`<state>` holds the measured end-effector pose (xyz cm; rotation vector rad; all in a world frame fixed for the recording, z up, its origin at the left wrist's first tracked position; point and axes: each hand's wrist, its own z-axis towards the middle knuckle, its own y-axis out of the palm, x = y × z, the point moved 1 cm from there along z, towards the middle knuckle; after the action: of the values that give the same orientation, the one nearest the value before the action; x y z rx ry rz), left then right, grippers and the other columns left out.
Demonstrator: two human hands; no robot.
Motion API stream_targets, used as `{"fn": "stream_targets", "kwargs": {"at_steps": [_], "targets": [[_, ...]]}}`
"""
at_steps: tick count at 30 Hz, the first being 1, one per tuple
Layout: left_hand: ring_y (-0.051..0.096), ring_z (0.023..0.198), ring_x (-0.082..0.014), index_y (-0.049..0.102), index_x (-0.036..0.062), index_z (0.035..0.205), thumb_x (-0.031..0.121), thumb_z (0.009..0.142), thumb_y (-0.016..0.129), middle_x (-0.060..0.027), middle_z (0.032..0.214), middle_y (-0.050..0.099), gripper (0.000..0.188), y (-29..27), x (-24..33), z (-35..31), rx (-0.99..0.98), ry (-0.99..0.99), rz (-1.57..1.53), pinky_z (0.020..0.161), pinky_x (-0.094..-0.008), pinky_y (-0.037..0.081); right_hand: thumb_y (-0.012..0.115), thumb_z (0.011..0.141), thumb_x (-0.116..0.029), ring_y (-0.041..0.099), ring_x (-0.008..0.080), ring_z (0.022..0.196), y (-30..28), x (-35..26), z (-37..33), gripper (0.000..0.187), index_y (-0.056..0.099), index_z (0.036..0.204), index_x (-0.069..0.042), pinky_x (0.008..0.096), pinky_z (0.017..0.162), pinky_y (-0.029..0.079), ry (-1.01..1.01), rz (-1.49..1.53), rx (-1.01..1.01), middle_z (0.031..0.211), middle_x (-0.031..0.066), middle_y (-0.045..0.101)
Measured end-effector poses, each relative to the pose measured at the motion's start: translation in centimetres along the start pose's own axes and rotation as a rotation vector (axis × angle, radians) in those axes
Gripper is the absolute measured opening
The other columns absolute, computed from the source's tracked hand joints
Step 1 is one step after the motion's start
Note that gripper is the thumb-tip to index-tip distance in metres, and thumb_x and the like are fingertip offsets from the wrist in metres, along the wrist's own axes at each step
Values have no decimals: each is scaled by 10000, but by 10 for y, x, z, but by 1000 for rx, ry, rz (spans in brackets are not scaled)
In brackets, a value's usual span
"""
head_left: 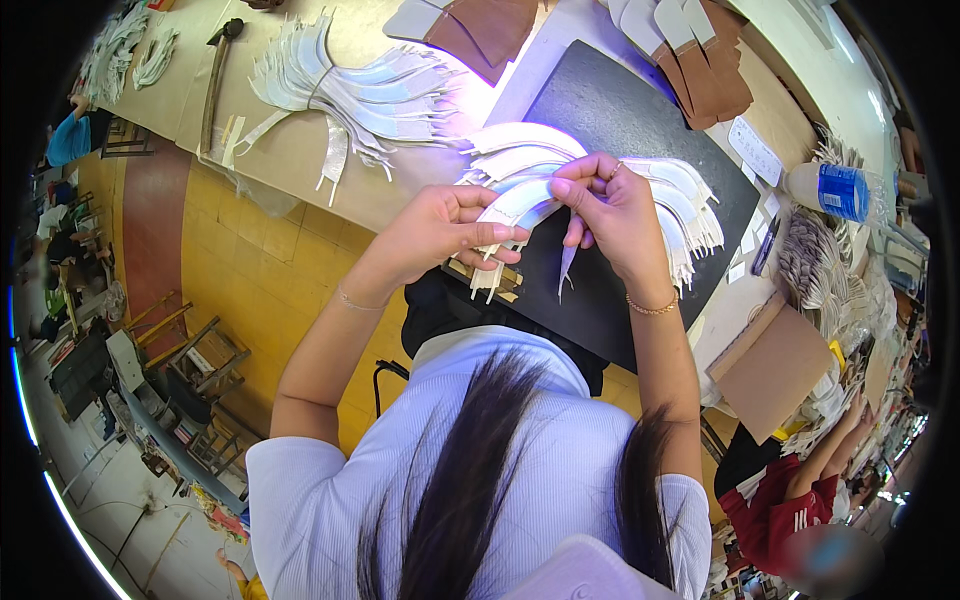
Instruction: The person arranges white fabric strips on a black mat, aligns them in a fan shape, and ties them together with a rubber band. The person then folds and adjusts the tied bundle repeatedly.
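Head view: your left hand (465, 232) pinches the lower-left end of a curved white strip (520, 207) between thumb and fingers, and your right hand (607, 207) nips its upper-right part between thumb and forefinger; whether one layer or several is held cannot be told. The strip lies between your hands, its bowed long axis rising from left to right, with similar white strips (682, 190) fanned on the black mat (610, 105) just beside your right hand.

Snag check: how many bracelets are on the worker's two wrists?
2: a thin bracelet on the left wrist and a gold bracelet on the right wrist. Neither wrist is covered.
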<state>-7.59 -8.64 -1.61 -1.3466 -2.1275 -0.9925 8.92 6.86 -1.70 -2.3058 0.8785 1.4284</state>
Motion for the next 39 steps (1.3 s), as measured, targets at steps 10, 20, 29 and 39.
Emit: {"fn": "stream_targets", "kwargs": {"at_steps": [10,20,29,39], "targets": [[745,912,-176,564,-16,1346,136,946,709,-149,1144,739,452,1,3,-1,11,-41,8,749,-270,611,720,944,-123,610,63,493,1,-1,-1,172,645,1021,10,190,428,420,6,-27,10,762,41,678],[747,895,-185,588,-16,1321,149,961,690,-151,1130,740,409,1,1,-1,26,-13,23,743,-278,617,725,937,-117,609,64,494,5,-3,-4,169,652,1014,14,195,426,430,-5,-43,32,767,46,682],[749,894,-189,616,-13,1249,255,1026,614,-147,1083,744,349,2,0,0,61,9,35,723,-281,619,724,933,-112,621,72,502,4,-1,-3,168,656,1020,14,202,430,432,-7,-55,38,777,46,687],[746,866,-170,643,-31,1180,234,1036,603,-140,1016,749,305,0,-6,2,113,68,63,732,-272,603,716,927,-88,656,99,556,2,1,-7,162,695,1048,18,215,487,475,-59,-98,64,830,65,704]]}}
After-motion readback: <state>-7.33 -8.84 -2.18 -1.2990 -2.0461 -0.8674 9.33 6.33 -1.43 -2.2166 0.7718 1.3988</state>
